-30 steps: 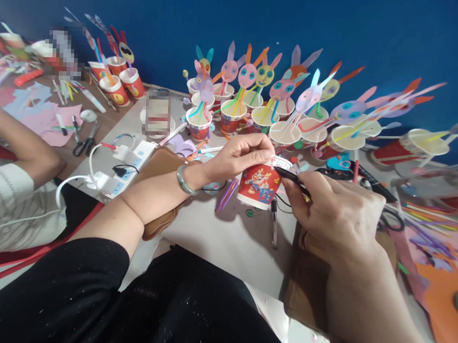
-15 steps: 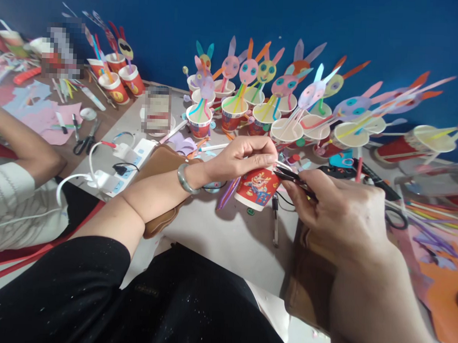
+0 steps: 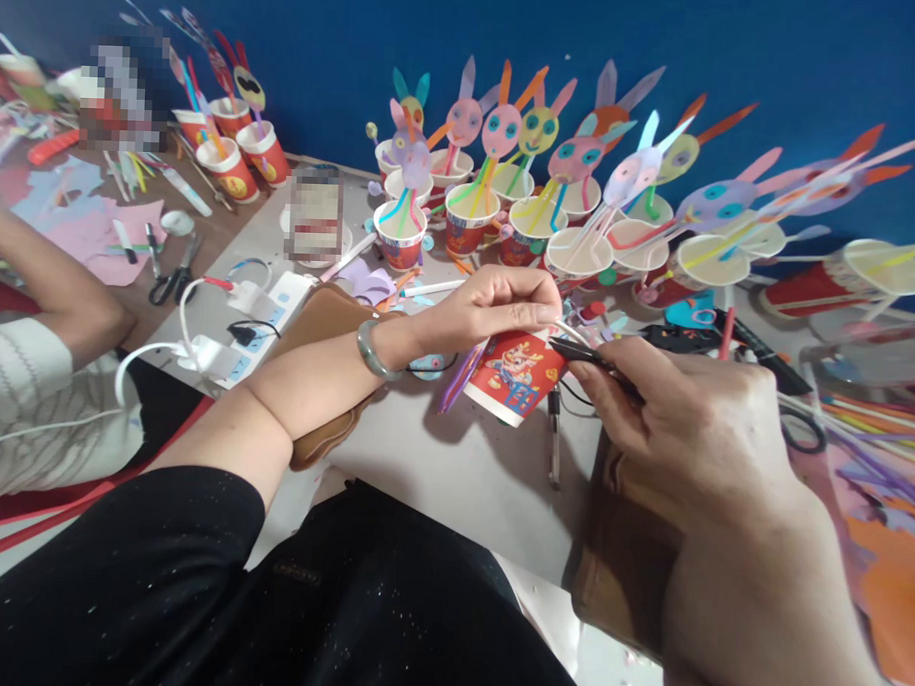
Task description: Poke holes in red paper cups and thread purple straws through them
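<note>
A red paper cup (image 3: 517, 373) with a cartoon print is held off the table, tilted, its white base toward me. My left hand (image 3: 496, 309) is closed on its upper edge, thumb along the near side. My right hand (image 3: 672, 406) grips black scissors (image 3: 577, 351), whose handles are hidden in the fist. Their dark blades reach the cup's wall just below the rim, close to my left thumb. How far the blades go through the paper I cannot make out. Purple pipe cleaners (image 3: 460, 381) show beside the cup's left side.
Several cups with rabbit-like paper faces, one such cup (image 3: 399, 239) among them, line the blue wall (image 3: 302, 57). A power strip (image 3: 274, 312) and brown pouch (image 3: 319, 333) lie left. A pen (image 3: 554, 436) lies below the cup. Another person's arm (image 3: 62, 269) rests far left.
The cup has tilted a little more, its base swinging slightly left. My right hand and the scissors have shifted slightly right, the blades still at the cup's upper edge.
</note>
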`<state>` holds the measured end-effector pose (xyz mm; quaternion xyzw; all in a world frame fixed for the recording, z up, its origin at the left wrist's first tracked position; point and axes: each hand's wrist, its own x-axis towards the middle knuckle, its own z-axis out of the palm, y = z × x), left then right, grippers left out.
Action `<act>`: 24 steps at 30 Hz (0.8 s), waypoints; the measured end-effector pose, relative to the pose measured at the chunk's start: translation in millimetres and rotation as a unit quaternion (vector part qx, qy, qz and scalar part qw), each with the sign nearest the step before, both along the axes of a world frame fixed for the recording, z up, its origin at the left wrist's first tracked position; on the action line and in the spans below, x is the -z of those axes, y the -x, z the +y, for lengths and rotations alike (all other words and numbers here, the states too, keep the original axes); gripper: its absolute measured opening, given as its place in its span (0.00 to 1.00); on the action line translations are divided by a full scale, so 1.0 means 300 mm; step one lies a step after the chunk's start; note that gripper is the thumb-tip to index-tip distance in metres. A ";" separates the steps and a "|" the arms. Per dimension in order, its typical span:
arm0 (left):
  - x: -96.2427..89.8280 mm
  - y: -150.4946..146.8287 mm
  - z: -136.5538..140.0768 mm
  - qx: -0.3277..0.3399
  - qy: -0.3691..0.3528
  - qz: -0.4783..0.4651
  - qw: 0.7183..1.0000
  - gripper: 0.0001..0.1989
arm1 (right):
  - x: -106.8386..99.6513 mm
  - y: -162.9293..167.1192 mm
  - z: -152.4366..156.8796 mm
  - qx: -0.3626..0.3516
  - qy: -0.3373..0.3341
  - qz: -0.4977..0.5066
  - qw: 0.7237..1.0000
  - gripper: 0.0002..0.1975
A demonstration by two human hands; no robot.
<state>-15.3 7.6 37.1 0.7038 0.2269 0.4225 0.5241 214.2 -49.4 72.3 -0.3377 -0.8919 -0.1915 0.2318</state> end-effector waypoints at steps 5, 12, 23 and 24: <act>-0.009 -0.008 -0.002 0.013 0.031 -0.003 0.999 0.29 | 0.003 -0.001 0.003 -0.006 0.007 0.002 1.000 0.23; -0.012 -0.014 -0.002 0.043 0.073 -0.022 0.996 0.29 | 0.001 -0.005 0.006 -0.022 0.006 0.008 1.000 0.23; -0.009 -0.014 0.004 0.055 0.084 -0.019 0.995 0.29 | 0.015 -0.014 0.015 -0.028 0.034 0.028 0.999 0.22; -0.009 -0.013 0.005 0.056 0.084 -0.017 0.995 0.29 | 0.016 -0.014 0.018 -0.030 0.044 0.030 0.998 0.22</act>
